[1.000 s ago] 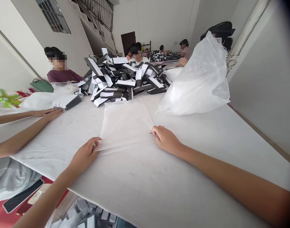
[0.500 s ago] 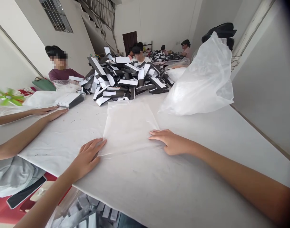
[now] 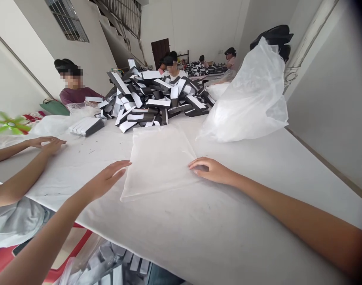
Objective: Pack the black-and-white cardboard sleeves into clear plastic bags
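Observation:
A translucent white plastic bag (image 3: 158, 162) lies flat on the white-covered table (image 3: 228, 221). At its left edge is my left hand (image 3: 105, 180), fingers stretched out and thumb apart, holding nothing. My right hand (image 3: 212, 169) is at the bag's right edge, its fingers slightly curved with a gap above the thumb; nothing shows in it. Whether either hand's fingertips press on the plastic I cannot tell. Beyond the bag's far edge rises a big heap of black-and-white folded strips (image 3: 157, 99).
A bulky white plastic sack (image 3: 246, 103) stands at the right. To the left, a co-worker's hands (image 3: 52, 145) rest near a stack of strips (image 3: 87, 126). More strips fill a clear bag (image 3: 109, 265) below the table edge. Several people sit farther back.
My left hand has lifted slightly and shifted left off the bag's corner. My right hand has moved a little up, its fingers more curved. The co-worker's hands have drawn back from the stack.

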A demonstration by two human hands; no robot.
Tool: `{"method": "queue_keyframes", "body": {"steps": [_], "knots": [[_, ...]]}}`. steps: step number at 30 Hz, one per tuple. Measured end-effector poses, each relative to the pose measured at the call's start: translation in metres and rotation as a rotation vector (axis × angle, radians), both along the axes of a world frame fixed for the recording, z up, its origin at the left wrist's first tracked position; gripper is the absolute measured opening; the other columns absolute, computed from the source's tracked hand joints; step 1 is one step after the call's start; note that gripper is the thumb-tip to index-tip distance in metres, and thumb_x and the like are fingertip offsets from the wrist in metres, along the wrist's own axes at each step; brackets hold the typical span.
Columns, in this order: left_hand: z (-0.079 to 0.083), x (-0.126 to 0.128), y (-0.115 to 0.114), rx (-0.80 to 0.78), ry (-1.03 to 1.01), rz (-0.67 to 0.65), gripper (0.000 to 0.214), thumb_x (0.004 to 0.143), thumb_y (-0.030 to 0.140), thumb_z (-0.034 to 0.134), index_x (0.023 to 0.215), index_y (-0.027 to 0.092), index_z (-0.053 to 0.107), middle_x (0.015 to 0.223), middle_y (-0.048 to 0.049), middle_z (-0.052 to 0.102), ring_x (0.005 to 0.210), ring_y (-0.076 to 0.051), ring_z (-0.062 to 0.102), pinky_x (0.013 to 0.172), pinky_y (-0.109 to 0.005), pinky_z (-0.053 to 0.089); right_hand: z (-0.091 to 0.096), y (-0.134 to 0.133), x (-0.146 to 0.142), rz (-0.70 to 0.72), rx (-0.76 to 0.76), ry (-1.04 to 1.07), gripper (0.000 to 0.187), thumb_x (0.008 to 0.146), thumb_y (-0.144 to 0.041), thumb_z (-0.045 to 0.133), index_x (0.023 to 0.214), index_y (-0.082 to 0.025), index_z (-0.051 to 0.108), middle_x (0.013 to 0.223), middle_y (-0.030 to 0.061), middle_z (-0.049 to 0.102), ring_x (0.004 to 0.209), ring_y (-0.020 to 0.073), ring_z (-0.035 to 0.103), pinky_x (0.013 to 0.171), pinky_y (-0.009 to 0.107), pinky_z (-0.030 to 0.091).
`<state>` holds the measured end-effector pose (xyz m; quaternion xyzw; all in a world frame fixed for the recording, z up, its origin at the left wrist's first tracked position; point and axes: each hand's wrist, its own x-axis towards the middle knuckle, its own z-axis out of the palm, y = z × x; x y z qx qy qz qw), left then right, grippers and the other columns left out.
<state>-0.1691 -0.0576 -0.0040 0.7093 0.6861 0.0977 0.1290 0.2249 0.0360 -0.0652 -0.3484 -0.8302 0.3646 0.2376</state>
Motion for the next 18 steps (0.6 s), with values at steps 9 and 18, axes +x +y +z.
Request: {"method": "queue_keyframes", "body": {"steps": [9, 18], "knots": [[-0.047, 0.075, 0.006, 0.010, 0.146, -0.347, 0.058, 0.099, 0.054, 0.027, 0.153, 0.033, 0.024, 0.161, 0.0039, 0.018, 0.149, -0.026, 0.013, 0.120, -0.047, 0.020, -0.004, 0.007, 0.002, -0.256, -0.062, 0.169, 0.030, 0.091, -0.043, 0.044, 0.097, -0.024, 0.066, 0.092, 0.0022, 0.070, 0.064, 0.0149, 0.061, 0.065, 0.032, 0.050], [-0.045, 0.071, 0.032, 0.064, 0.192, -0.490, 0.056, 0.100, 0.054, 0.026, 0.153, 0.037, 0.019, 0.161, 0.0075, 0.015, 0.149, -0.022, 0.013, 0.122, -0.042, 0.014, -0.012, 0.021, 0.006, -0.063, 0.353, -0.283, 0.052, 0.096, -0.050, 0.036, 0.143, -0.030, 0.044, 0.155, 0.0005, 0.035, 0.144, 0.0251, 0.029, 0.117, 0.048, 0.021]]}}
